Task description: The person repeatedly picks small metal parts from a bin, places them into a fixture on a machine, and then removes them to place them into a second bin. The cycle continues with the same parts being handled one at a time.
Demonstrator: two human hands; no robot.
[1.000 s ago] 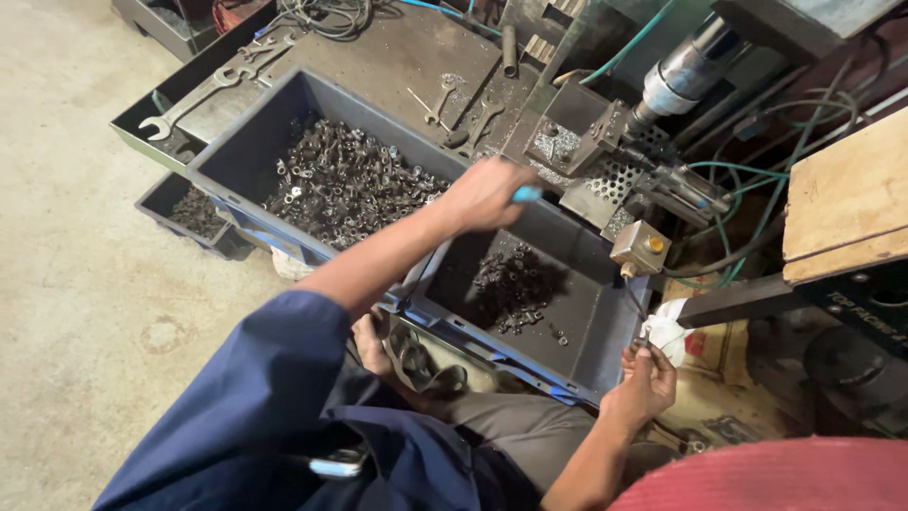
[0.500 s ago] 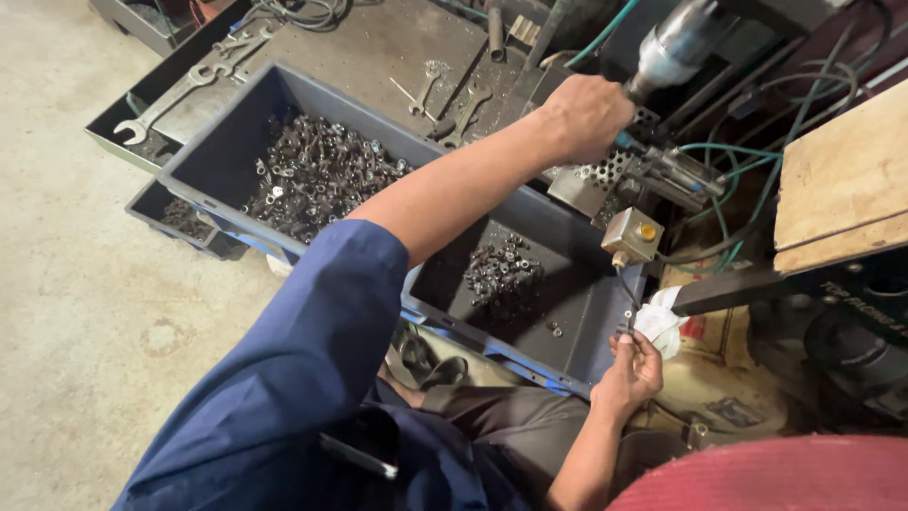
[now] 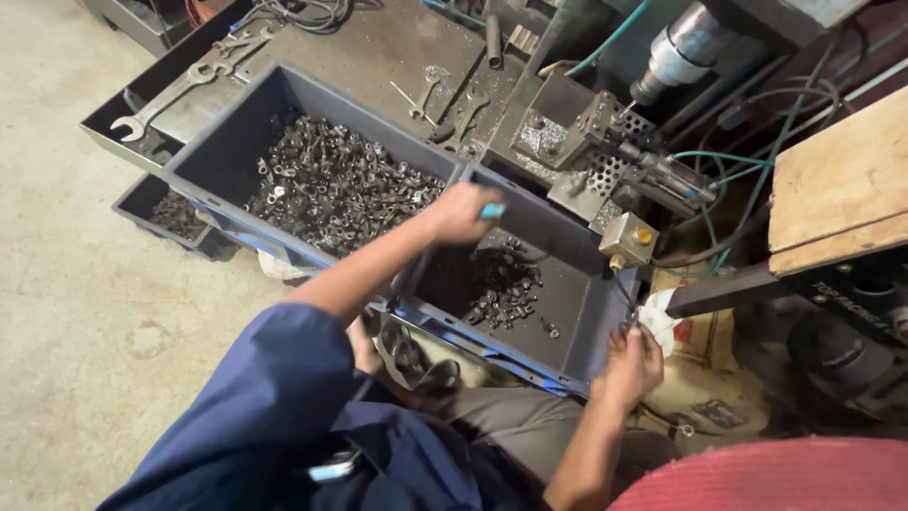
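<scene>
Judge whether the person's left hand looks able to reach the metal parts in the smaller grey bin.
Probably yes: the left hand is above the smaller grey bin, whose top is open over the metal parts.

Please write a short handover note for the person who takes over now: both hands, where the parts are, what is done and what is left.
Left hand: closed on a blue-handled tool, above the smaller bin.
Right hand: at that bin's right corner, by a white rag; its grip is unclear.
Parts: the large bin holds many metal parts; the smaller bin holds a small pile.
Done: few parts in the smaller bin.
Left: most parts lie in the large bin.
</scene>
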